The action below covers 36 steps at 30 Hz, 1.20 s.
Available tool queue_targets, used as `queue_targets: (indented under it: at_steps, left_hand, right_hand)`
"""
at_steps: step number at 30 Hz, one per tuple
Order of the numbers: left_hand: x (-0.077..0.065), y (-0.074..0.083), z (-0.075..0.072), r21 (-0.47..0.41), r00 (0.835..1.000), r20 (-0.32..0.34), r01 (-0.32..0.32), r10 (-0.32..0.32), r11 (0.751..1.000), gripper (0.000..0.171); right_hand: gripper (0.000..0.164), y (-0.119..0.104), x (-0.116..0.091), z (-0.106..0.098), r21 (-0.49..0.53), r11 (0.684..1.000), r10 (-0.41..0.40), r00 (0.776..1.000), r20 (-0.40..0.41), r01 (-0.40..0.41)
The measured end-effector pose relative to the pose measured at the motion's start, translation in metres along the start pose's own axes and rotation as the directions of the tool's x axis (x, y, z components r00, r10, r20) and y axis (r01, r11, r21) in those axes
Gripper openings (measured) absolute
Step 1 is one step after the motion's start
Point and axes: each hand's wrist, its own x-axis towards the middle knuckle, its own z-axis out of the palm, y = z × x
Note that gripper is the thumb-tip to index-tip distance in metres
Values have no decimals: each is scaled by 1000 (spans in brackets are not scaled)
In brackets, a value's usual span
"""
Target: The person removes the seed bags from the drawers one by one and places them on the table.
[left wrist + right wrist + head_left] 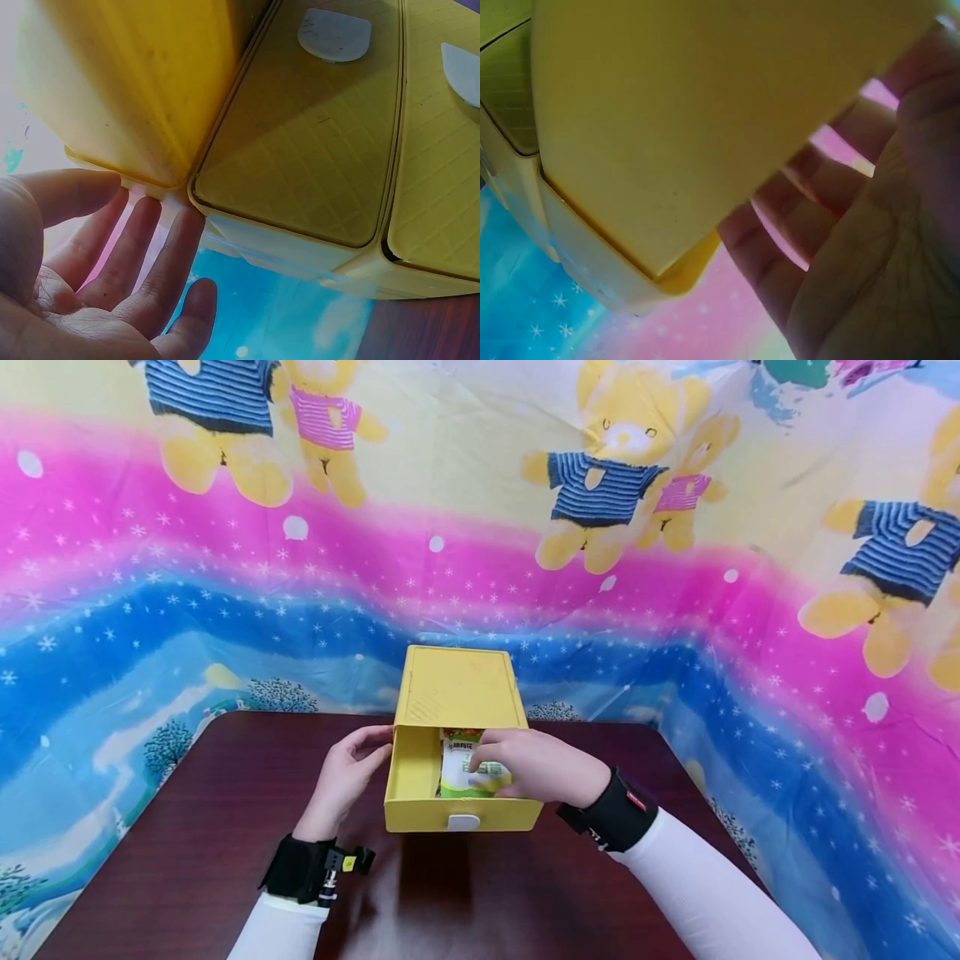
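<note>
A yellow drawer cabinet (461,689) has its top drawer (420,814) pulled out, with a small white pull tab (463,822) on the front. Inside lies a white and green packet (457,768) with printed lettering. My right hand (543,764) reaches over the drawer's right wall, its bent fingers on the packet. Its fingertips are hidden behind the wall in the right wrist view, so a pinch cannot be made out. At the cabinet's left side is my left hand (341,777). Its loosely spread fingers (176,255) touch the cabinet's edge in the left wrist view.
Below the pulled-out drawer are closed drawer fronts (300,142) with white tabs. The cabinet stands on a dark reddish-brown table (202,827). Behind the table and along its sides hangs a colourful cloth (420,568) printed with bears and snowflakes.
</note>
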Motion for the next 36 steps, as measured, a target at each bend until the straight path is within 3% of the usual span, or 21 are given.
queue_targets:
  at_steps: [10, 16, 26, 36]
  left_hand:
    - [2, 0, 2, 16, 1000, -16, -22, 23, 1000, 36]
    - [1, 0, 2, 16, 1000, -17, -13, 13, 1000, 36]
    - [1, 1, 3, 10, 1000, -20, -9, 9, 1000, 36]
    - [2, -1, 2, 24, 999, -25, -20, 20, 1000, 36]
  right_hand:
    - [64, 2, 16, 8, 61, 996, -69, 997, 22, 67]
    - [62, 2, 18, 9, 93, 995, -36, 997, 67, 30]
    - [38, 6, 12, 6, 139, 990, -35, 996, 82, 23]
    - [3, 11, 7, 1, 142, 985, -105, 993, 48, 98]
